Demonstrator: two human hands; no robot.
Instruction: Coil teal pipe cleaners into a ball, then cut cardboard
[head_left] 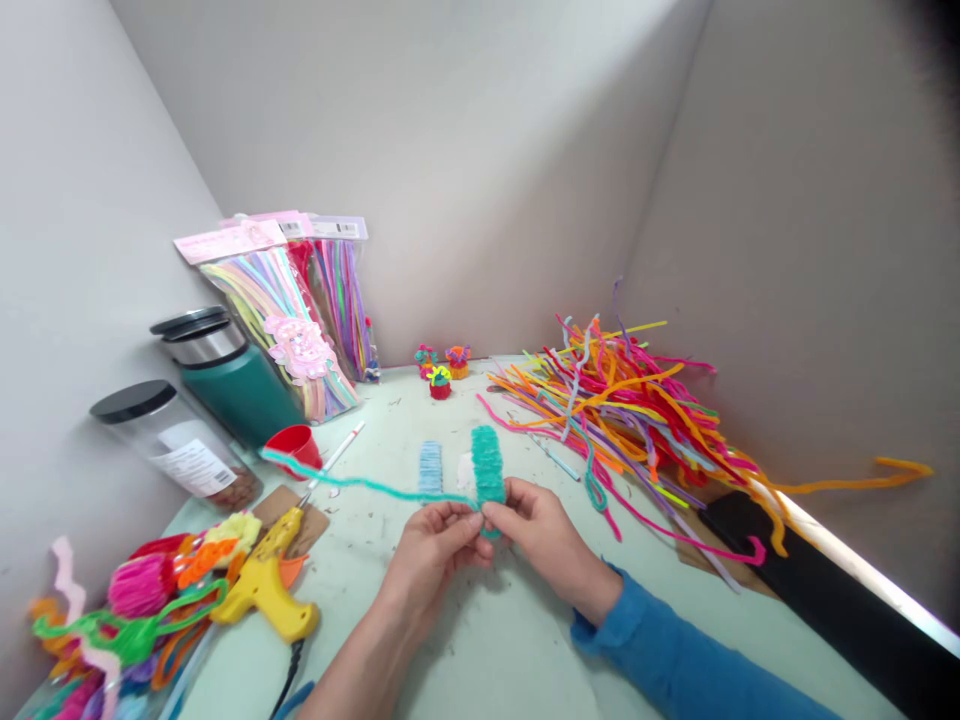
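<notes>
My right hand (536, 525) pinches the lower part of a teal fuzzy rectangle (487, 462) that looks wound from pipe cleaner, holding it upright above the table. Close against it, my left hand (442, 540) pinches a teal pipe cleaner (367, 486), whose free end runs far out to the left. The fingertips of both hands nearly meet at the rectangle's lower left corner. Behind them on the table lies a light blue wound strip (430, 466), and a small white piece (466, 474) shows partly behind the teal rectangle.
A yellow glue gun (270, 585) lies left beside a heap of colourful pieces (142, 590). Behind are a red cup (296, 445), a clear jar (180, 445), a teal bottle (232, 380) and pipe cleaner packs (277, 320). Loose pipe cleaners (622, 400) spread right; small figures (440, 383) stand at back.
</notes>
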